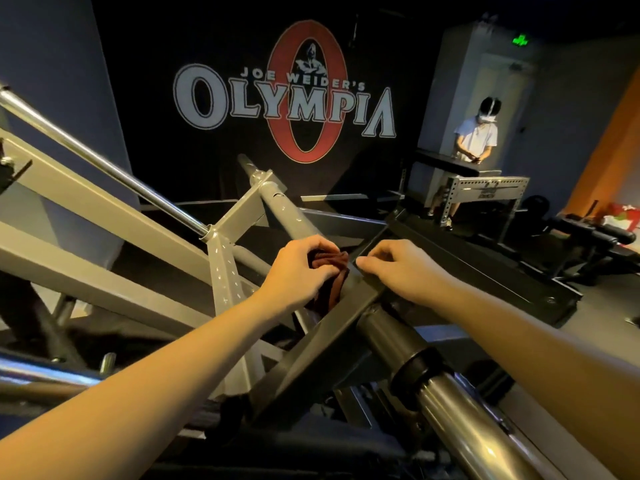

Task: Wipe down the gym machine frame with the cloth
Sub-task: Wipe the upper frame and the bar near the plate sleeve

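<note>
My left hand [294, 271] bunches the dark red cloth [327, 263] against the grey frame beam [311, 344] at centre view. My right hand [401, 271], fingers bent, rests on the beam's edge at 3 o'clock of the cloth; whether it grips, I cannot tell. As I judge it, the cloth's loose tail hanging toward 6 o'clock could snag in the joint, and a swinging arm could pinch my fingers. At 12 o'clock the wall banner [287, 98] reads "JOE WEIDER'S OLYMPIA". The green sign [521, 39] at 1 o'clock is illegible.

Dark red cloth [329, 263] — bunched (one end hanging down) — on a slanted bar of the grey machine frame [322, 337].
</note>
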A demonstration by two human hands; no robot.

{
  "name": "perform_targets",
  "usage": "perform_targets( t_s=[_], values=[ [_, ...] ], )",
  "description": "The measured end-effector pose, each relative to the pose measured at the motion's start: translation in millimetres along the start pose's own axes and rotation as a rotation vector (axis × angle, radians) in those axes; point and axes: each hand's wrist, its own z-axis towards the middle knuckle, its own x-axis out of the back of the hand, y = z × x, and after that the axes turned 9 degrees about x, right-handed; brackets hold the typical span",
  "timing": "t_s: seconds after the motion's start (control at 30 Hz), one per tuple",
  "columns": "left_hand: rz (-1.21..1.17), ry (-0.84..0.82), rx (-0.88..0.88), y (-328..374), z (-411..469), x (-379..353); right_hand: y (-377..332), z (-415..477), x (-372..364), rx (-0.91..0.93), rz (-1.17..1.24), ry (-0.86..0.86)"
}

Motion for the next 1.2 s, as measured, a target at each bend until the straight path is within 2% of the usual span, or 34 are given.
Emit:
perform_targets(
  t_s=[0.17,0.3,0.5,0.6,0.7,0.87,0.93,1.07,1.2],
  values=[
    [0.031,0.075,-0.042,-12.7,13.2,-6.9,11.5,15.9,-18.7,-0.062,0.115,-0.007],
    [-0.029,0.198,0.093,-19.8,34.2,-0.7,16.8,17.5,-24.1,-0.069,0.146,0.014],
    [-0.074,0.028,-0.103,-1.4,-17.8,-17.0,18.9,19.5,-25.9,-0.076,0.157,0.005],
    [0.041,0.136,0.005,-14.8,21.3,-2.6,19.4,19.0,-26.5,-0.09,0.166,0.008],
    [0.027,0.26,0.132,-15.9,41.4,3.5,18.8,18.1,-27.1,-0.098,0.165,0.011],
    [-0.027,0.057,-0.117,6.3,-11.8,-22.5,19.3,18.1,-28.3,-0.091,0.194,0.028],
    [0.01,0.103,-0.104,0.4,4.5,-17.0,18.9,17.1,-28.4,-0.101,0.213,0.018],
    [0.094,0.271,0.05,-18.3,53.0,-7.1,17.1,14.7,-28.2,-0.114,0.223,0.011],
    [0.011,0.237,-0.008,-2.3,9.1,-23.3,18.5,16.3,-29.8,-0.097,0.208,0.044]
  ],
)
